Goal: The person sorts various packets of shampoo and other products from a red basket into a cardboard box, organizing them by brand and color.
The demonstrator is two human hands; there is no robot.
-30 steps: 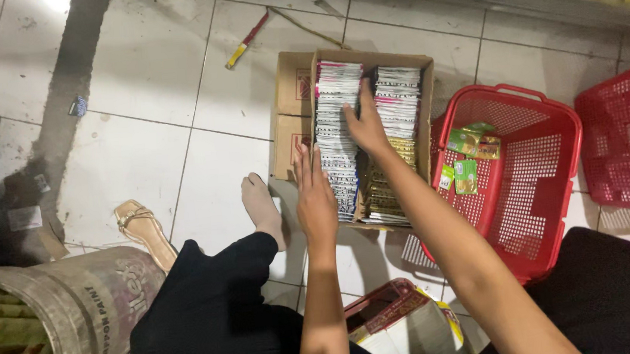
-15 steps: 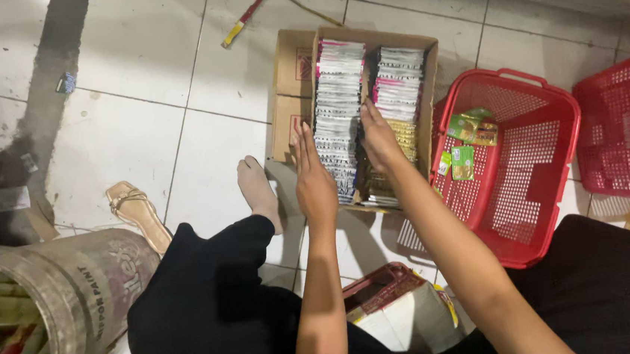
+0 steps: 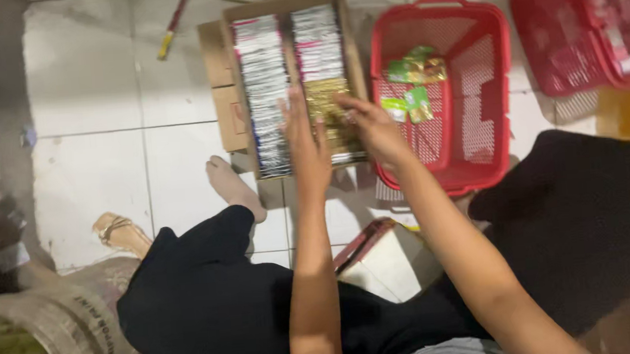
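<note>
Cardboard box [image 3: 219, 80] beside red basket [image 3: 498, 73]

White tiled floor [image 3: 89, 165], dark grout lines, glare at left, worn sack [image 3: 64, 324]

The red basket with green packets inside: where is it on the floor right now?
In the head view the red basket stands on the tiled floor, right of the cardboard box, just beyond the right hand; another red basket lies further right.
</note>
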